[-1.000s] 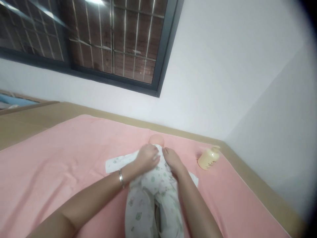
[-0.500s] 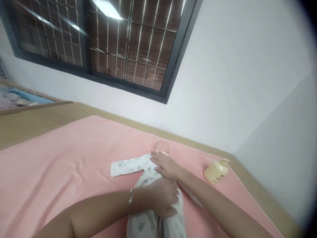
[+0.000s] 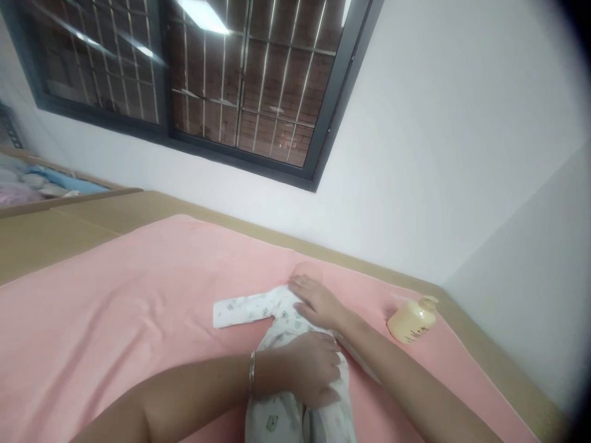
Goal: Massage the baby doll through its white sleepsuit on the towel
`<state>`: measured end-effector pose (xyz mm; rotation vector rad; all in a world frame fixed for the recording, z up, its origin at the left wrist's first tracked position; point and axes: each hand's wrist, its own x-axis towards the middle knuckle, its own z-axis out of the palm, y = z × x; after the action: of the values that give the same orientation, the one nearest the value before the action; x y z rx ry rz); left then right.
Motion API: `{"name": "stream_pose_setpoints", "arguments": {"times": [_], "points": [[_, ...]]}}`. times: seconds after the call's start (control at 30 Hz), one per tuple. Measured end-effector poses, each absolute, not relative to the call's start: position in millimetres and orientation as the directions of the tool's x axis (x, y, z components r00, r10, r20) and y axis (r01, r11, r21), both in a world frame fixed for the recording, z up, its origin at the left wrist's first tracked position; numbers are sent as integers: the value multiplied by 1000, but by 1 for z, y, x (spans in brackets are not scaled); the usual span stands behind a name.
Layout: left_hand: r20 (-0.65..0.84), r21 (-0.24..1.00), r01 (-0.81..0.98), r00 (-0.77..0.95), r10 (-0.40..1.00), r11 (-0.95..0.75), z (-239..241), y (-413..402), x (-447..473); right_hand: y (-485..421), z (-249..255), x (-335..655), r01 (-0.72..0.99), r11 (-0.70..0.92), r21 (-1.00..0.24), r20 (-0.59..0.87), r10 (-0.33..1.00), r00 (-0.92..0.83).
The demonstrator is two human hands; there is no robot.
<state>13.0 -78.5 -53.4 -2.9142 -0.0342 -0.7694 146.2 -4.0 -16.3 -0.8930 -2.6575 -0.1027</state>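
- The garment [image 3: 282,324] is laid lengthwise, neck end toward the wall [image 3: 415,154].
- Right hand [image 3: 318,303]: fingers laid flat, thumb spread.
- Left hand [image 3: 314,368]: finger grip cannot be clearly judged.

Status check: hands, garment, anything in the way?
Left hand on middle of printed garment; right hand on its upper end. Garment on pink sheet, one sleeve spread. Pump bottle off right, apart from both hands.
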Motion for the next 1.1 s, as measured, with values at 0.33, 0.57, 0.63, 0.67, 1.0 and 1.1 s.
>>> {"name": "stream_pose_setpoints", "arguments": {"times": [0.33,0.57,0.63,0.67,1.0,1.1], "points": [[482,-128,65,876,-5,-990,-59,-77,15,-11,-25,155,592,801,-91,339,584,-738],[483,-146,64,875,-15,-987,-61,-76,16,-16,-21,151,615,783,-94,359,602,-713],[478,-144,63,878,-14,-988,-62,-76,16,-16,-22,150,607,790,-88,334,598,-729],[477,-138,64,879,-10,-988,-62,-76,16,-16,-22,150,614,784,-89,343,603,-720],[479,-132,62,878,-9,-989,-62,-76,17,-16,-24,150,639,752,-161,375,645,-665],[477,-163,56,879,-29,-985,-63,-76,17,-17,-22,148,648,745,-158,340,657,-673]]}}
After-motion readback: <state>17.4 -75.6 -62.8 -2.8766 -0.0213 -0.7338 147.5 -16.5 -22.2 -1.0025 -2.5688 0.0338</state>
